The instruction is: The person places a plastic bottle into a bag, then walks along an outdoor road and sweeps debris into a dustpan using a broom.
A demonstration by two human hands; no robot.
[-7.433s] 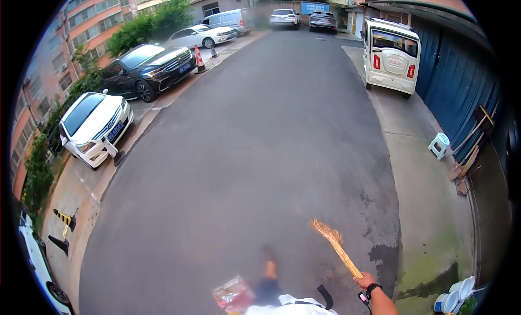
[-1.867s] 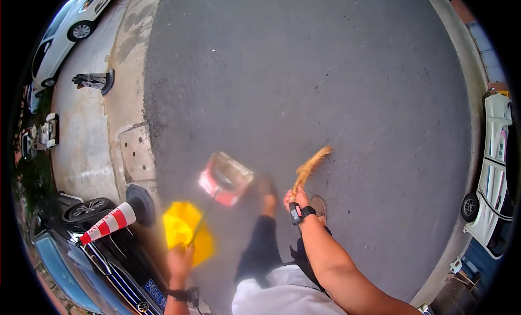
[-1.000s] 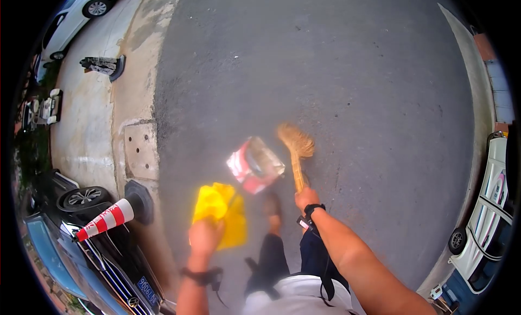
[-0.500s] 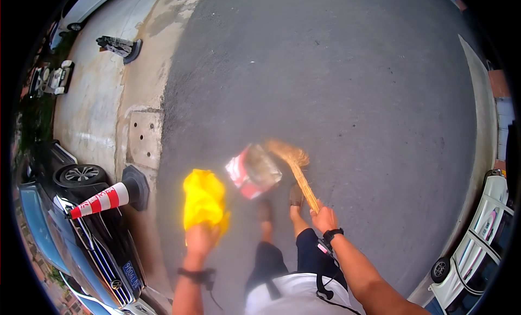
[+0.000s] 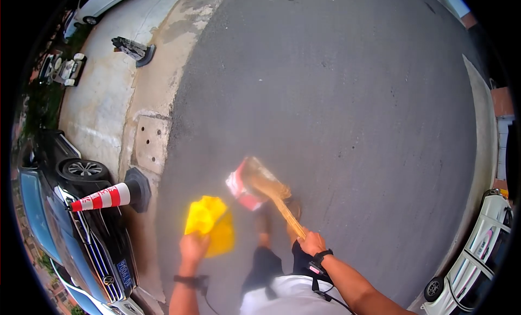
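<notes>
My left hand [image 5: 194, 246] is closed on a bright yellow, crumpled bag or cloth [image 5: 216, 224], which bulges out beyond my fingers. Wrapped round the end of a straw hand broom's handle is my right hand [image 5: 311, 243]. The broom [image 5: 282, 206] slants up and left, its blurred bristles over the mouth of a red-and-white scoop-like container [image 5: 242, 187]. That container is in front of my feet, right of the yellow thing. I cannot tell what supports it, or whether the bristles touch it. Both wrists carry dark bands.
Grey asphalt [image 5: 304, 98] stretches ahead. At left, a red-and-white traffic cone [image 5: 108, 198] stands by a dark parked car [image 5: 92, 239]. Beyond is a worn, dark-based cone [image 5: 135, 50] near a concrete slab with holes [image 5: 150, 144]. A white vehicle [image 5: 477, 255] is parked at right.
The broom has swung down and left, bringing its bristles over the scoop-like container. My right hand has moved lower and slightly left. The yellow thing has dropped and changed shape; the ground view has shifted.
</notes>
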